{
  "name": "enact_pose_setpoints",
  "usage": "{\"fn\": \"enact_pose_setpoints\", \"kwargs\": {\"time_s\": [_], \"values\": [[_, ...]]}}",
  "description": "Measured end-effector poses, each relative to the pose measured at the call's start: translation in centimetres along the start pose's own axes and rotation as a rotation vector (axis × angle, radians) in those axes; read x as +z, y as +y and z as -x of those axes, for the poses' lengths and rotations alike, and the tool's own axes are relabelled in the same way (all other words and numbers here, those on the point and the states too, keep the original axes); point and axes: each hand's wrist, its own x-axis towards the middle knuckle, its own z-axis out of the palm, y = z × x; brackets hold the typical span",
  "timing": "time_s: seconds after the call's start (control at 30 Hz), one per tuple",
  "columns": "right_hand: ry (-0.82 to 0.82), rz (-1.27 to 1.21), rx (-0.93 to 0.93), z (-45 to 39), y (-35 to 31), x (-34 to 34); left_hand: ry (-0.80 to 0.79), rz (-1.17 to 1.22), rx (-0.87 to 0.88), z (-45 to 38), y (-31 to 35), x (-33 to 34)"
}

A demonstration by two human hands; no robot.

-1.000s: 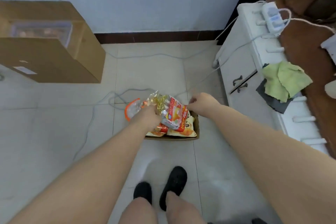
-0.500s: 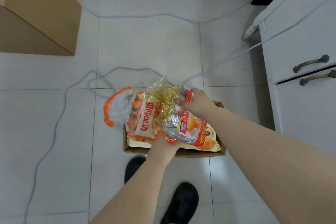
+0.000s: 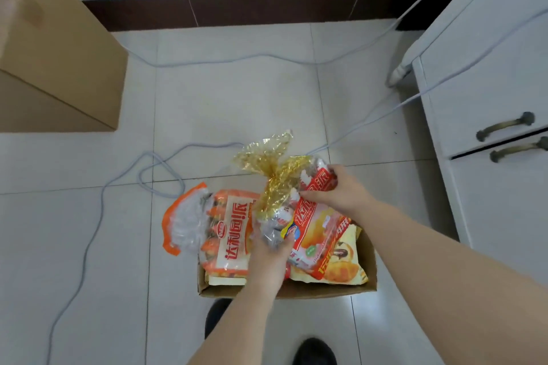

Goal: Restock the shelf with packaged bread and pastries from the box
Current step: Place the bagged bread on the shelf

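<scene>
1. My left hand [image 3: 268,258] grips the near end of the gold-topped clear bag [image 3: 271,204]; my fingers curl round its crinkled clear lower part, so the bag runs up and away from them.
2. My right hand [image 3: 341,191] pinches the far end of the red pastry pack [image 3: 315,222], thumb on its printed face and fingers wrapped over its upper edge.
3. The gold-topped bag stands nearly upright, long axis running from my left hand toward the wall, its gathered gold frill fanned out at the far end, above both packs.
4. The red pack lies slanted, long axis from near-left to far-right, touching the gold-topped bag on its left.
5. Just left of my left hand the orange-and-white pack [image 3: 228,231] lies lengthwise, its clear orange-edged end poking out over the box's far-left corner.
6. Under the red pack a yellow bread pack [image 3: 341,268] lies flat in the cardboard box [image 3: 369,272].
7. The box sits on the tiled floor [image 3: 225,104] before my black shoes [image 3: 314,351], a grey cable [image 3: 154,169] looped beyond it, a white cabinet [image 3: 489,83] to the right, and a large carton [image 3: 56,47] at far left.
</scene>
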Motion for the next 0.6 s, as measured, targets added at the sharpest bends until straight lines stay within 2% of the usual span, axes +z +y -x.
{"fn": "enact_pose_setpoints", "kwargs": {"time_s": [0.17,0.27,0.47,0.6], "values": [[0.069,0.0,-0.118,8.2,-7.5,-8.0,0.124,-0.074,0.226,7.6,10.5,-0.3],[0.192,-0.06,-0.196,14.6,-13.2,-14.7,0.138,-0.082,0.369,13.4,18.4,0.0],[0.539,-0.163,-0.331,30.3,-22.5,-26.9,0.08,-0.189,0.741,28.0,34.7,1.9],[0.724,-0.284,-0.394,40.2,-25.9,-32.3,-0.02,-0.31,0.966,38.5,42.5,3.4]]}}
